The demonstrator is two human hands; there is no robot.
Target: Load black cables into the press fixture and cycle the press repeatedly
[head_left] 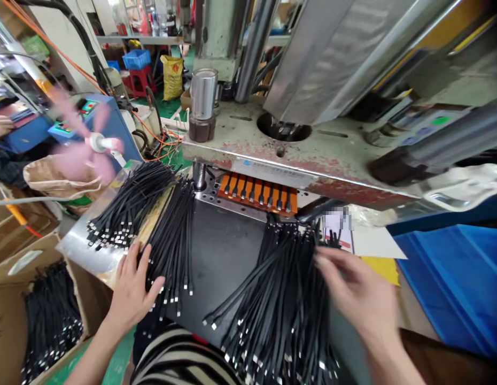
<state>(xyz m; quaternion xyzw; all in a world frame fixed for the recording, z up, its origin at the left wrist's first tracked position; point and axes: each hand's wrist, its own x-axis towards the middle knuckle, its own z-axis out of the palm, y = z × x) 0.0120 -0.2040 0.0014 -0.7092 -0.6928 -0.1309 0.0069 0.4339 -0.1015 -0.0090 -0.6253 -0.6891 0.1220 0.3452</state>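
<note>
My left hand lies with its fingers spread at the edge of a bundle of black cables with silvery plug ends. To its upper left, a second bundle of black cables sits on a metal sheet. My right hand, blurred, has thumb and forefinger drawn together at the upper right edge of a large pile of black cables. Whatever is between those fingertips is too smeared to make out. Beyond both hands, an orange mould holds a row of black cable ends under the press plate.
A cardboard box of black cables stands at lower left. A pink fan spins behind the metal sheet. Blue plastic bins are at right, beside a white paper. Another person's hand shows at far left.
</note>
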